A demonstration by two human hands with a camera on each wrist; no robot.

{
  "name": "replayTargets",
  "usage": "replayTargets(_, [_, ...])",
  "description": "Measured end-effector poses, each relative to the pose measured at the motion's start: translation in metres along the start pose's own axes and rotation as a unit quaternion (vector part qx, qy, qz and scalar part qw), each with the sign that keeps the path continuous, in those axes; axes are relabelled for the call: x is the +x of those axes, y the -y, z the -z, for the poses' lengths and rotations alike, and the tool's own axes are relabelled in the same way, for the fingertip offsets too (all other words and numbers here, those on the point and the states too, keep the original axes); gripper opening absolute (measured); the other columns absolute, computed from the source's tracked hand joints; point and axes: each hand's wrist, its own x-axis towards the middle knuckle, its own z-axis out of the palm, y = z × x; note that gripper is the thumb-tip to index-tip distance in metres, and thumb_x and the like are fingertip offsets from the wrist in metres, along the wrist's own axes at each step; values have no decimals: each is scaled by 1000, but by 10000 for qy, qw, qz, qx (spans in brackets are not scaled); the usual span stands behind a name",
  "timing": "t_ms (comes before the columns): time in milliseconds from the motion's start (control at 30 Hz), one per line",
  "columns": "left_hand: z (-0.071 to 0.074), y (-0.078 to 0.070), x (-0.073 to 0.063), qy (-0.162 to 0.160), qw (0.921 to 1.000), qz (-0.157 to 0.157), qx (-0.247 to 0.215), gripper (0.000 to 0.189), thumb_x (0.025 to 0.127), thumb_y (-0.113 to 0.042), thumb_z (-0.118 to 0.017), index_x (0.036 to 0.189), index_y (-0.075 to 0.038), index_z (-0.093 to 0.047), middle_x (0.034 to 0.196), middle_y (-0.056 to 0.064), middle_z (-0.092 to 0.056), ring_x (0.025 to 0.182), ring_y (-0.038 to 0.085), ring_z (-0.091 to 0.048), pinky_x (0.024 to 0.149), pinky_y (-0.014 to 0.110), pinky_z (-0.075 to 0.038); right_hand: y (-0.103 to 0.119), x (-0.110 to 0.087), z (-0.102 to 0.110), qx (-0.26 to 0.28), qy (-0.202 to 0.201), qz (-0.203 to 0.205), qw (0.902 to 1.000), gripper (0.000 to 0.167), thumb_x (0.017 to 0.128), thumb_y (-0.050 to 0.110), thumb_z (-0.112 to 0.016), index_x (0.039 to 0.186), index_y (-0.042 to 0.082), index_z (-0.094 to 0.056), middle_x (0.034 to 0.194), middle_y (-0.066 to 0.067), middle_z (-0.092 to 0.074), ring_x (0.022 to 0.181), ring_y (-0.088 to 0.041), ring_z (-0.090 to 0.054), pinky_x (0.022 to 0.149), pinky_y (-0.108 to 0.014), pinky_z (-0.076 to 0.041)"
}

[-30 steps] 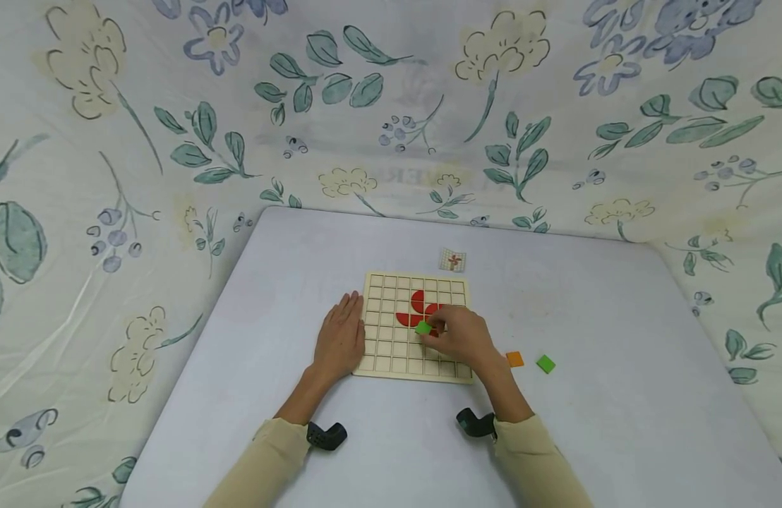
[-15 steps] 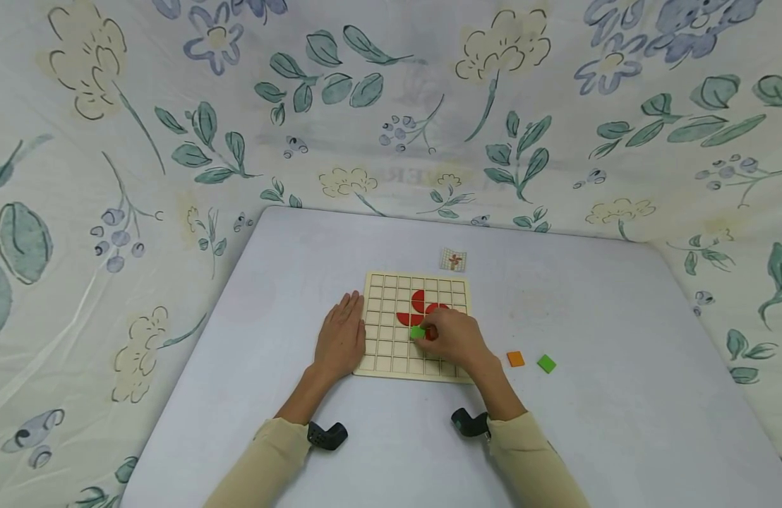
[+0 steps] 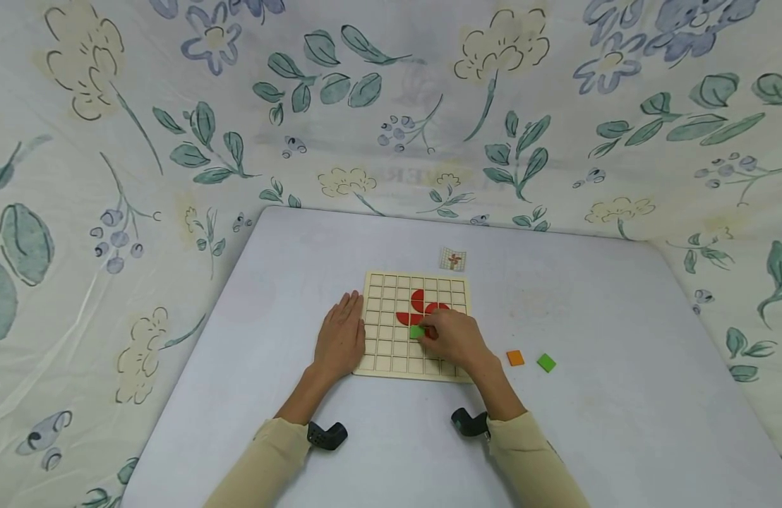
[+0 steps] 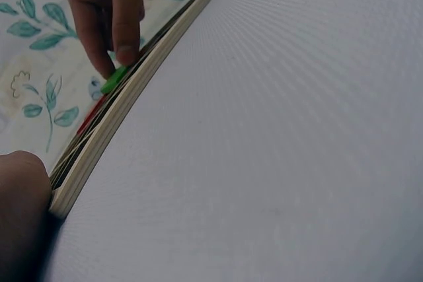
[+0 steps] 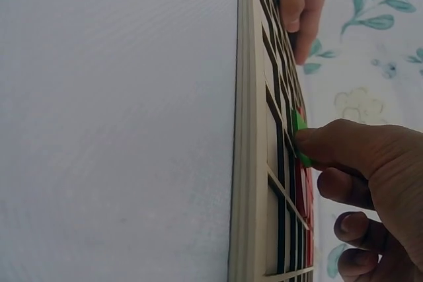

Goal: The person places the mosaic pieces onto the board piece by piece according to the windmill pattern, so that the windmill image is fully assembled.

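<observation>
A wooden grid board [image 3: 383, 354] lies on the table, with red rounded pieces [image 3: 418, 301] set in cells around its middle. Just below the red pieces, my right hand [image 3: 456, 334] pinches a small green square tile [image 3: 416, 331] between thumb and fingers. In the right wrist view the green tile [image 5: 300, 138] stands tilted at the grid, the thumb on its near face. Part of the red pattern is hidden under that hand. My left hand [image 3: 341, 335] lies flat with straight fingers along the board's left edge.
Right of the board lie an orange square tile [image 3: 515, 358] and another green tile [image 3: 546, 363]. Behind the board is a small card [image 3: 453, 259] printed with a red pinwheel on a grid. A floral cloth [image 3: 404, 134] rises behind the white table [image 3: 594, 303].
My right hand has moved slightly left and down with the green tile, which came down to the cell below the red pieces. Over the last half second it barely moves. My left hand has stayed put.
</observation>
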Motion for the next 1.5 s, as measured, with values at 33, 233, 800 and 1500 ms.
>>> replayTargets(33, [0, 0, 0, 3, 10000, 3, 2, 50, 103, -13, -41, 148, 7, -34, 154, 21, -33, 145, 32, -24, 117, 46, -17, 0, 0, 0, -1, 0, 16, 10000, 20, 81, 21, -80, 99, 13, -79, 74, 8, -64, 63, -8, -48, 52, -24, -41])
replayTargets(233, [-1, 0, 1, -8, 10000, 0, 34, 50, 103, -13, -41, 148, 7, -34, 154, 21, -33, 145, 32, -23, 117, 46, -17, 0, 0, 2, 40, 69, 67, 9999, 17, 81, 19, -79, 97, 15, -79, 72, 10, -62, 62, -6, -47, 52, -24, -42])
replayTargets(800, [0, -1, 2, 5, 10000, 15, 28, 49, 103, -13, -41, 148, 7, -35, 153, 21, -33, 145, 32, -23, 117, 46, -17, -2, 0, 1, 299, 82, -5, 9995, 12, 81, 18, -78, 92, 14, -78, 73, 9, -62, 63, -9, -49, 52, -25, -43])
replayTargets(1500, [-1, 0, 0, 28, 10000, 23, -18, 50, 103, -14, -41, 148, 7, -35, 154, 21, -33, 145, 33, -23, 117, 47, -16, -17, -17, 17, 1261, -279, -403, 9908, 12, 84, 19, -80, 94, 13, -76, 73, 9, -60, 63, -11, -52, 55, -29, -46])
